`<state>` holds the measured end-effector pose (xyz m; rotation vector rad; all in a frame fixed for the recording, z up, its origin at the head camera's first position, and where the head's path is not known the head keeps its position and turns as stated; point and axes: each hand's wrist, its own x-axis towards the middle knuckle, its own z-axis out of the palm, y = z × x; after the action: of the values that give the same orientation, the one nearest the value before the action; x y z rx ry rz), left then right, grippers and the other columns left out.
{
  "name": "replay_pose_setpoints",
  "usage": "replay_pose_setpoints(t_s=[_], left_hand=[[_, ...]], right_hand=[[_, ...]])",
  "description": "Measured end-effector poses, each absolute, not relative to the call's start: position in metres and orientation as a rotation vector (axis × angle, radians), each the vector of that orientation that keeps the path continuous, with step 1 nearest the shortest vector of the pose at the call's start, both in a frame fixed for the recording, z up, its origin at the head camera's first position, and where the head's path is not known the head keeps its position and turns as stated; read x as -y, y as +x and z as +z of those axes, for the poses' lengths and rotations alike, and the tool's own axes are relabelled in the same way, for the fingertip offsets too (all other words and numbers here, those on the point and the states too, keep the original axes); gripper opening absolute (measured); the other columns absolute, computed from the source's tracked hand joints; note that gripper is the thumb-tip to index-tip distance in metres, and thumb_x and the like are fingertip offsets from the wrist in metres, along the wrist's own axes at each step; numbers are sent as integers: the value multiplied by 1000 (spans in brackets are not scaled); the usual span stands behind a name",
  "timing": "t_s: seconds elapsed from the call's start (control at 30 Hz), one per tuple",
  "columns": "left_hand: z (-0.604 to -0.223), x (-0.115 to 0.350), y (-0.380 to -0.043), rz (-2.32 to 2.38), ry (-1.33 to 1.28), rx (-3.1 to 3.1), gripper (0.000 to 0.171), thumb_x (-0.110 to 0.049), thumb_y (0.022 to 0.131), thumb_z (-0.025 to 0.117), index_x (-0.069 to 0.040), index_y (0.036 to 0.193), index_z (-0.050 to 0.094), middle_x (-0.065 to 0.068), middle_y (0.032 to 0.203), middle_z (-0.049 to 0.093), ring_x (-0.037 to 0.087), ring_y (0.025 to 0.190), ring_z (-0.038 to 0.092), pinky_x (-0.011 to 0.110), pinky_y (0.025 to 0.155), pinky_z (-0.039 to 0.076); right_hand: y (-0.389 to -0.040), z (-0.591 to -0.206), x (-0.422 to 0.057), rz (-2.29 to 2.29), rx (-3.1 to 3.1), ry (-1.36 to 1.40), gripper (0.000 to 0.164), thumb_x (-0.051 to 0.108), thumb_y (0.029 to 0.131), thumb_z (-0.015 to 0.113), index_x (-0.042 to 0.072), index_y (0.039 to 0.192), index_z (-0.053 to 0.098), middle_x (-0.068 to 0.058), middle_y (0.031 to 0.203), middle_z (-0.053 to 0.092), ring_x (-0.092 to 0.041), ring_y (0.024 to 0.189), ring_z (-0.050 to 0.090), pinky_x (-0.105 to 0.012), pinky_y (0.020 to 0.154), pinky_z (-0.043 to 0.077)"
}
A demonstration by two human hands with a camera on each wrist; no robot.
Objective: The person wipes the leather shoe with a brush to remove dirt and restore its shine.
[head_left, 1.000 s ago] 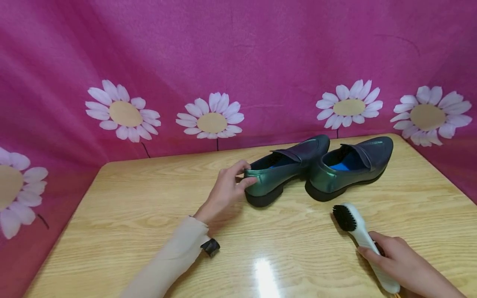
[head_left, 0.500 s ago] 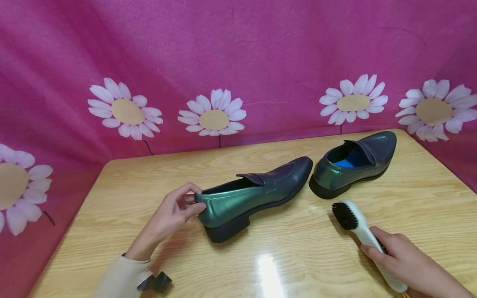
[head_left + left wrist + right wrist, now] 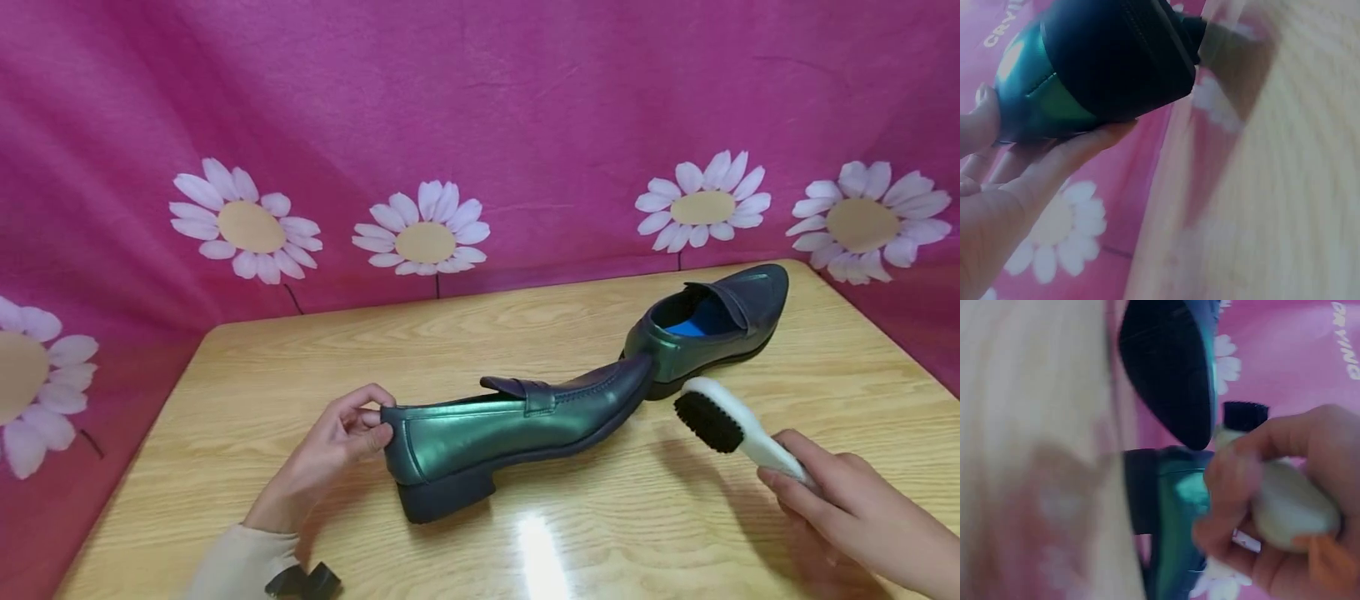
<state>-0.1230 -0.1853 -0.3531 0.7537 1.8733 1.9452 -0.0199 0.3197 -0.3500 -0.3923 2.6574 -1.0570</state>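
Note:
My left hand (image 3: 322,458) pinches the heel collar of a dark green loafer (image 3: 465,437), thumb outside and fingers at the back edge. The left wrist view shows the shoe's underside (image 3: 1122,56) raised off the table. Its toe points right and, in the head view, overlaps the heel of a second loafer (image 3: 678,354). On the right, my right hand (image 3: 847,500) grips the white handle of a shoe brush (image 3: 761,442). The brush is held above the table, black bristles toward the left, a short way from the raised loafer's toe.
The second loafer has a blue insole and stands on the wood-grain table (image 3: 300,358) at the back right. A pink cloth (image 3: 525,108) printed with white daisies hangs behind and beside the table. An orange cord (image 3: 1325,559) hangs at the brush handle's end.
My left hand has drawn the loafer away from its pair, leftward and nearer, and lifted it, turning it sideways. The brush has risen off the table and tilted, bristles now facing more to the left.

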Motion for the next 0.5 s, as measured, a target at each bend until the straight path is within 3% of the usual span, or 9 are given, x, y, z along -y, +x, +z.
replay_pose_setpoints(t_s=[0.13,0.3,0.4,0.5], left_hand=[[-361,166,-126,1998,796,-1663,15,-4,96,57,-18,101,56,-2,88,71,9,82,65,31,74,53],[-366,138,-128,1979,784,-1543,9,-14,95,61,-15,100,55,1,90,71,12,79,67,34,70,54],[-368,128,-129,1949,749,-1547,14,-20,94,64,-13,99,54,3,89,71,14,77,67,35,67,55],[-369,124,-130,1938,704,-1574,14,-21,95,62,-12,99,53,5,96,67,16,79,66,35,66,54]], right_hand=[[-14,-339,-316,-1252,-2493,-514,13,2,102,41,6,114,44,0,73,54,-14,52,53,-28,43,43],[-12,-324,-278,-1079,-2448,-305,30,22,102,49,8,128,45,-3,89,55,-18,75,54,-30,59,48],[-12,-328,-254,-1161,-2324,-434,30,20,102,49,11,130,46,-3,93,57,-21,80,57,-31,61,47],[-11,-338,-235,-1236,-2244,-661,29,15,102,47,17,132,45,0,96,58,-13,82,58,-25,62,46]])
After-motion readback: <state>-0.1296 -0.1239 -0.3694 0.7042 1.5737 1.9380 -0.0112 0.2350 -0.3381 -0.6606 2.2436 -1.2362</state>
